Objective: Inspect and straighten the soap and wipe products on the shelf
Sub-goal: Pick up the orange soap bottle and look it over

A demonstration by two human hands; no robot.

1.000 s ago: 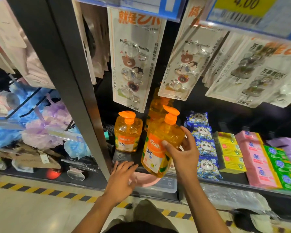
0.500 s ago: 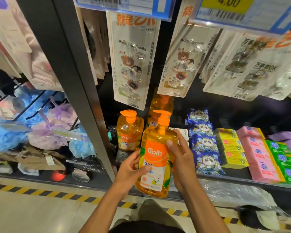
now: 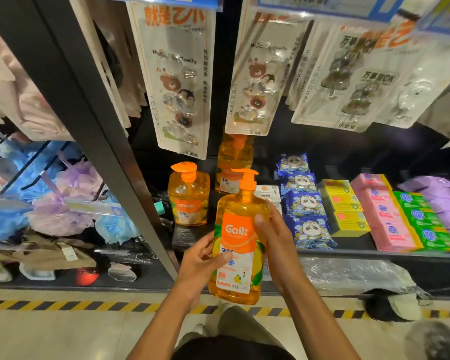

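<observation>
— Where's the soap now?

— I have the tall, clear-orange plastic pump bottle of liquid soap (image 3: 235, 245) upright, off the black shelf (image 3: 353, 244), out in front of its edge, label facing me. My left hand (image 3: 198, 258) grips its left side, thumb on the label; my right hand (image 3: 276, 240) wraps the right side.

— How will it handle?

— It looks full, so probably heavy, and the plastic is slick. I'd hold the body, never the pump.

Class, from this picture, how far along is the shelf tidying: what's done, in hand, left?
Done: the boxed soaps lie in tidy rows. In hand: left hand and right hand grip the orange soap bottle, label facing out, off the shelf. Left: returning it beside the two shelved bottles; the panda wipe packs look uneven.
</observation>
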